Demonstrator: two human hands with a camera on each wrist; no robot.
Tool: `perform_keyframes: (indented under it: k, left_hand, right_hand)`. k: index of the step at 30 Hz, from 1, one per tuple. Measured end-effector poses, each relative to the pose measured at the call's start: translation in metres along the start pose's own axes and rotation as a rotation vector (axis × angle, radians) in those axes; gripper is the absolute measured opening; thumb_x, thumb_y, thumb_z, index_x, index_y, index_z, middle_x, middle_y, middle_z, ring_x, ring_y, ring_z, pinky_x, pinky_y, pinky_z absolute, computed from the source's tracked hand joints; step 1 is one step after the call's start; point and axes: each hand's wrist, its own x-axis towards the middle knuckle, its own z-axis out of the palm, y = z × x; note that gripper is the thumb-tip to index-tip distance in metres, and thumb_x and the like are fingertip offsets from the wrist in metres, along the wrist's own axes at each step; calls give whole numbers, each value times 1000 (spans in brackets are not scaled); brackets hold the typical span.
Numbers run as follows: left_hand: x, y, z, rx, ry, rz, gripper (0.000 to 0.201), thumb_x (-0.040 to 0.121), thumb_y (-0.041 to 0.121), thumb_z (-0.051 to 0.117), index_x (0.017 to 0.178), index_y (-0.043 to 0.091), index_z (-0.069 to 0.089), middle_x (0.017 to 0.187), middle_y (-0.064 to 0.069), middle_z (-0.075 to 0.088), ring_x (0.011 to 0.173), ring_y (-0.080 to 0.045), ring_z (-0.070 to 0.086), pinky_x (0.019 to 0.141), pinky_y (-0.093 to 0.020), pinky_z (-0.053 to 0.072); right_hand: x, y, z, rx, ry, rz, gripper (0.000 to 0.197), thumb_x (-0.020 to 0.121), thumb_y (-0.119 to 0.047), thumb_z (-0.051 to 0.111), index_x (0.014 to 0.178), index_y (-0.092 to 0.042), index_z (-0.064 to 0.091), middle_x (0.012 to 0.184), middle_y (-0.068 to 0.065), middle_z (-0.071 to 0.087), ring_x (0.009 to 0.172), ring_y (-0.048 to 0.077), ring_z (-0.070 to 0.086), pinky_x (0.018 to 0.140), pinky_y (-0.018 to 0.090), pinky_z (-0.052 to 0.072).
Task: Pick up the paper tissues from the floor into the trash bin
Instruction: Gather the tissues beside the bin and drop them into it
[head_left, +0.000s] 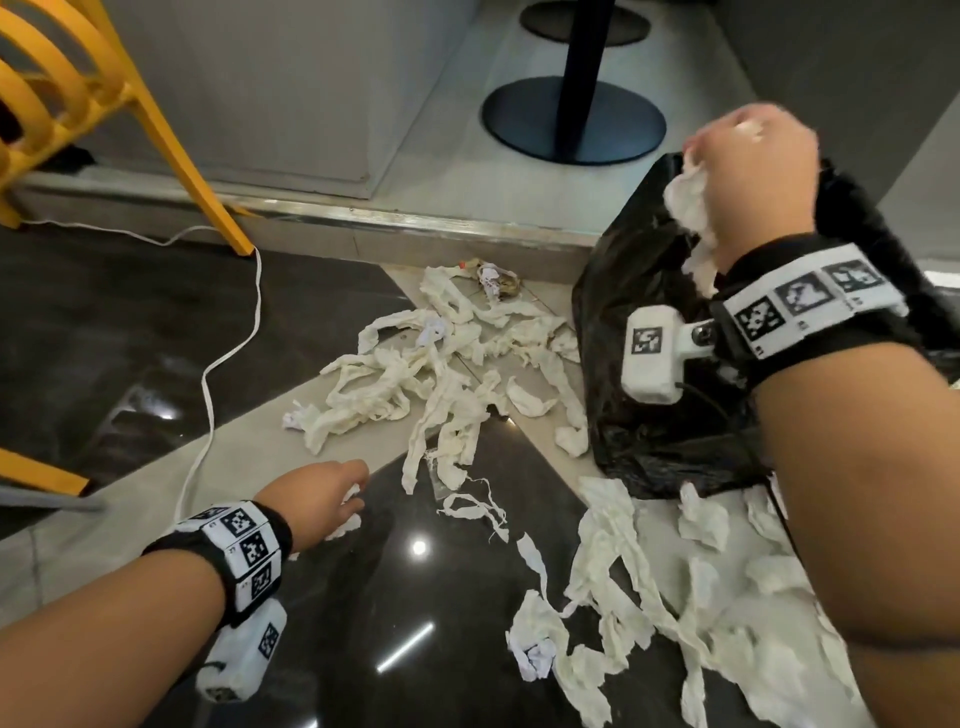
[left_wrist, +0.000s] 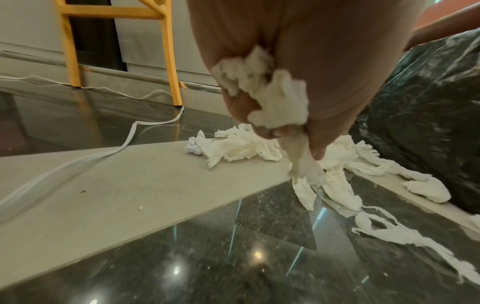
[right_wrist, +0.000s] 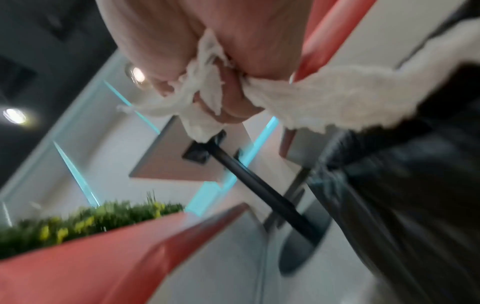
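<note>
Many white paper tissues (head_left: 452, 358) lie in strips and wads on the floor, with more tissues (head_left: 691, 577) at the lower right. A black bin bag (head_left: 649, 405) stands at the right. My right hand (head_left: 748, 156) is raised above the bag's mouth and grips a bunch of tissue (head_left: 691, 202) (right_wrist: 324, 98) that hangs down over the bag. My left hand (head_left: 332, 499) is low over the floor and clutches a wad of tissue (left_wrist: 272, 96), a strip of which trails down to the floor pile (left_wrist: 306, 164).
A yellow chair (head_left: 78, 88) stands at the left, its leg (head_left: 202, 192) near a white cable (head_left: 228, 353) running across the floor. A black table pedestal (head_left: 576, 114) stands on the raised step (head_left: 415, 228) behind the tissues. The floor is glossy dark tile with pale bands.
</note>
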Motion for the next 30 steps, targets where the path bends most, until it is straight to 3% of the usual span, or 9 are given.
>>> perform_keyframes:
  k: [3,6,8,10,13,16,21,24,30]
  left_hand:
    - [2,6,-6,32,3,-6,18,94,36,45,107,23,48,88,6,48,78,-14,46,69,-24,35]
    - [4,12,-10,60,-3,-11,15,95,38,44,102,25,46,87,6,49,77,-14,48,68,-24,37]
    - [5,17,-15,64,-10,-23,15,95,40,43,99,25,45,88,5,52,78,-15,51,68,-25,40]
    - [7,22,-22,50,-8,-42,16,93,42,45,98,27,45,92,4,57,81,-16,55,72,-28,45]
    - [8,38,-46,-45,-8,-50,18,89,38,53,102,29,45,108,2,57,91,-16,56,81,-30,47]
    - [20,73,-96,-187,-25,-19,32,87,13,53,114,23,38,116,-5,44,76,-18,56,62,-25,44]
    - [50,180,-198,-317,319,151,47,88,-3,40,124,25,30,88,0,41,54,-12,44,34,-13,34]
    - [75,246,-231,-416,528,296,50,87,1,41,130,26,35,80,6,44,61,-11,44,47,-18,32]
    - [111,338,-218,-302,458,441,65,87,7,53,144,22,27,134,-15,48,114,-29,54,89,-29,41]
  right_hand:
    - [40,-9,-53,-54,252,-144,24,74,-47,56,63,-25,55,72,-3,60,68,20,58,68,32,55]
    - [55,-5,-89,-278,257,-140,61,63,-86,46,74,-26,47,74,-11,55,71,13,53,66,17,47]
    - [54,11,-97,-269,240,-152,49,72,-74,54,86,-27,53,88,-3,59,82,15,56,76,25,48]
    - [49,36,-97,-394,129,-112,48,80,-56,58,105,-15,57,108,9,60,97,23,57,81,29,42]
    - [41,64,-94,-623,-267,116,67,82,-66,48,126,-15,51,134,15,51,120,32,51,95,35,39]
    - [41,69,-107,-718,-430,161,73,87,-65,43,139,-14,42,143,10,47,131,30,44,106,40,33]
    - [59,54,-145,-342,-178,154,57,78,-55,61,125,-22,57,119,4,62,113,27,59,98,45,47]
    - [63,43,-164,1,68,166,26,76,-43,60,98,-29,63,88,-8,62,86,15,64,81,39,58]
    - [51,21,-174,348,261,95,9,75,-23,57,68,-29,60,67,-8,55,62,11,52,53,23,48]
